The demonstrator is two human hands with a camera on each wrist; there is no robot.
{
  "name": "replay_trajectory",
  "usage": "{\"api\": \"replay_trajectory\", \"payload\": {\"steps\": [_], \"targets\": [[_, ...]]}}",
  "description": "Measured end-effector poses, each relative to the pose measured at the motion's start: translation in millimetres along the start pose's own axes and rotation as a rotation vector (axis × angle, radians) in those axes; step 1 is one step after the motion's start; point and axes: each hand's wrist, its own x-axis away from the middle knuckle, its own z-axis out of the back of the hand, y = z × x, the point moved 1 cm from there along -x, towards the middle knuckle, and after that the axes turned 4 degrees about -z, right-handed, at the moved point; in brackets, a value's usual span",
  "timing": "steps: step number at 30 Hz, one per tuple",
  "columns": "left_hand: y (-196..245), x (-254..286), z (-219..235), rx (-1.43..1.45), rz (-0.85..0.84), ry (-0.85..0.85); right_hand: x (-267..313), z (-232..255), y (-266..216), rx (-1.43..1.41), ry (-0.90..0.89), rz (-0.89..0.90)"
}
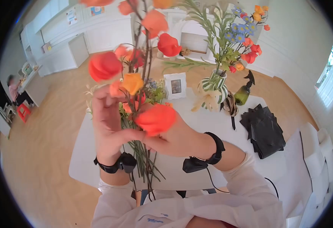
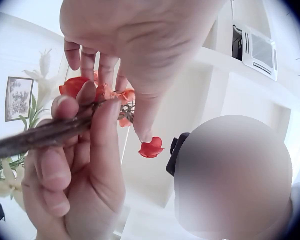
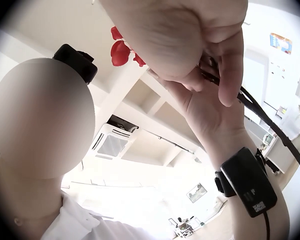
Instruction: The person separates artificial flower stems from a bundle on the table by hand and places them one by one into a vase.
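My right hand (image 1: 178, 135) pinches the dark stems of flower branches (image 1: 156, 119), which carry red, coral and orange artificial blooms. In the left wrist view, its thumb and fingers close round a brown stem (image 2: 45, 134). My left hand (image 1: 107, 121) is beside the lower blooms, its fingers loosely extended behind them and its thumb pointing toward the right hand. The dark stems (image 3: 267, 120) run out below the right hand in the right wrist view. Behind the hands, a bunch of green stems (image 1: 141, 157) with small blue and green flowers overlaps the white table (image 1: 86, 159).
A striped vase (image 1: 221, 89) of mixed flowers stands at the table's back. Near it are a white picture frame (image 1: 175, 86), a green spray bottle (image 1: 242, 94) and black plastic sheets (image 1: 263, 131). A white sofa (image 1: 314, 152) is at the right; a person (image 1: 16, 89) sits far left.
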Motion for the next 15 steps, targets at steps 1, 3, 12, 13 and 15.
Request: {"api": "replay_trajectory", "payload": {"steps": [1,3,12,13,15], "targets": [[0.4,-1.7,7.0,0.011,0.0,-0.008,0.4,2.1,-6.6,-0.126,-0.048,-0.166],[1.1,-5.9,26.6,-0.002,-0.018,0.13,1.6,12.2,-20.7,-0.141,-0.029,-0.18],[8.1,-12.9,87.9,-1.426,0.253,0.137,28.6,67.0,-67.3,-0.139,0.477,0.05],[3.9,-9.4,95.5,-1.571,0.303,0.1,34.4,78.3,-63.4,-0.285,0.443,0.228],[-5.3,-3.1,109.4,-1.593,0.344,0.08,46.3,93.9,-67.4,-0.183,0.485,0.227]]}}
